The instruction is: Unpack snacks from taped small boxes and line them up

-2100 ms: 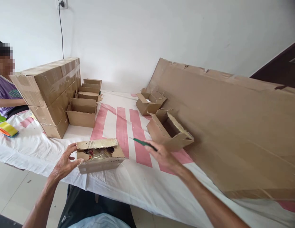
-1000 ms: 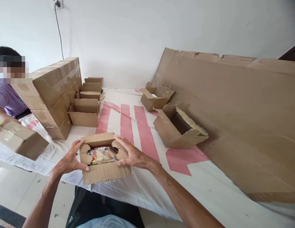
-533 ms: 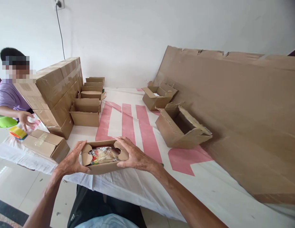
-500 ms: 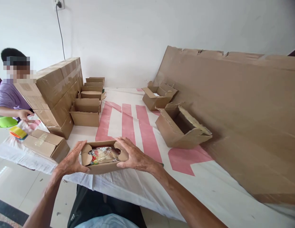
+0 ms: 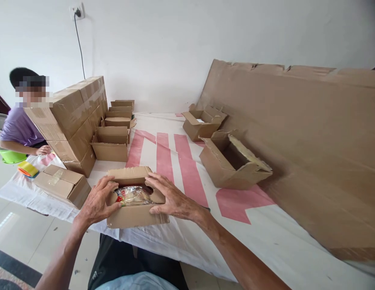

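Box (image 5: pixel 137 219) is being held at the bench's (image 5: pixel 190 245) near edge, between left hand (image 5: pixel 96 201) and right hand (image 5: pixel 171 197). Whether its base is being lifted can't be told. Fingers (image 5: pixel 109 185) are being spread, half curled; one end of the box is being gripped by each hand.

Long axis is being held left to right, roughly parallel to the bench edge. Mouth is being pointed up; long flaps (image 5: pixel 130 174) are being splayed toward and away from the body.

Handling, a guess: light-to-middling load is being assumed, stiff walls, bendy flaps, slippery film on the contents (image 5: pixel 134 195). Low holds on both end walls are being recommended; hard squeezing is being advised against, buckling being possible.
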A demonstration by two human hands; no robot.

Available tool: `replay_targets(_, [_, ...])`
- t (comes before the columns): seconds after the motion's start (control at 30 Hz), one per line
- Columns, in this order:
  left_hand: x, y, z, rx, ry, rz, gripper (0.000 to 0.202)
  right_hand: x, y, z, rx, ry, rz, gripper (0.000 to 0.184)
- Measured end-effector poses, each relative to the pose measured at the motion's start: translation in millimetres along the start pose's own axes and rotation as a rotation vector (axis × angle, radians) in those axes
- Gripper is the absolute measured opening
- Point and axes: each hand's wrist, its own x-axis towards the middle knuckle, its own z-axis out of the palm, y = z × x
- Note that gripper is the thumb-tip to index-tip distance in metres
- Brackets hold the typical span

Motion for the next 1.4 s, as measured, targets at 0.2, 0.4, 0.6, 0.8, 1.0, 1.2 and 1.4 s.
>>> replay_targets(0.2, [5, 10, 0.5, 0.095, -0.027, 0.09, 0.038, -2, -12, -2, -0.038, 0.072, -0.082, 0.085])
replay_targets(0.4, [-2, 8, -6.4, 0.087, 0.058, 0.085, 0.034, 0, -22, -5, -0.044, 0.119, -0.138, 0.057])
replay_targets(0.6, [0, 8, -8.4, 0.08, -0.049, 0.112, 0.049, 9, -23, -2, -0.113, 0.147, -0.242, 0.03])
replay_targets(0.8, [15, 12, -7.5, 0.204, -0.182, 0.115, 0.041, 14, -25, -6, -0.187, 0.086, -0.266, 0.029])
replay_targets(1.0, [24, 7, -7.5, 0.207, -0.215, 0.151, 0.043, 23, -37, -16, -0.266, -0.025, -0.258, 0.03])
replay_targets(1.2, [33, 9, -9.5, 0.219, -0.245, 0.175, 0.039, 33, -46, -20, -0.399, -0.084, -0.304, 0.007])
replay_targets(1.4, [23, 8, -25.7, 0.158, -0.051, 0.165, 0.03, 29, -50, -31, -0.495, 0.022, -0.356, 0.015])
